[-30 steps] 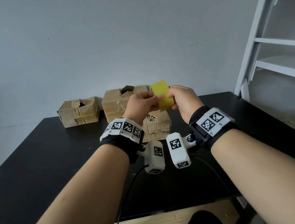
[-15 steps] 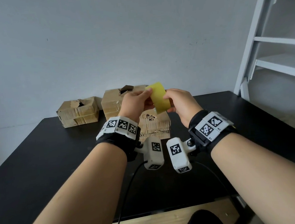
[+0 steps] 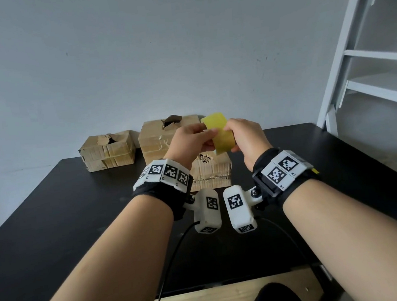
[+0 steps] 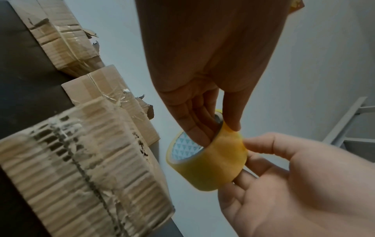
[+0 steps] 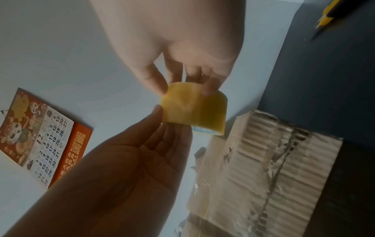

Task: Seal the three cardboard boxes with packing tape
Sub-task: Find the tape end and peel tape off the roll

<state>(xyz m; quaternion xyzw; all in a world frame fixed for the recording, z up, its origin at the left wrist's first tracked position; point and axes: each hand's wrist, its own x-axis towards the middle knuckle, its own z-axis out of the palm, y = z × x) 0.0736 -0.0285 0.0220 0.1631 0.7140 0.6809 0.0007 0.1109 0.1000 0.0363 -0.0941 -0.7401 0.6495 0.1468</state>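
Note:
A yellow packing tape roll (image 3: 219,134) hangs in the air above the nearest cardboard box (image 3: 215,173), and both hands hold it. My left hand (image 3: 199,138) has fingers inside the core and the thumb on the outer face (image 4: 215,128). My right hand (image 3: 237,135) pinches the outer tape surface with thumb and fingertips (image 5: 182,80). A taller box (image 3: 158,137) with a torn top stands behind the near one. A smaller dented box (image 3: 107,151) sits at the back left. Old clear tape wraps all three.
The boxes rest on a black table (image 3: 55,223) against a grey wall. A yellow and black utility knife (image 5: 328,14) lies on the table to the right. A white ladder frame (image 3: 365,63) stands at the right, and a calendar (image 5: 40,136) hangs on the wall.
Both hands keep hold of the roll above the near box. The roll has been turned and tilted a little between the fingers.

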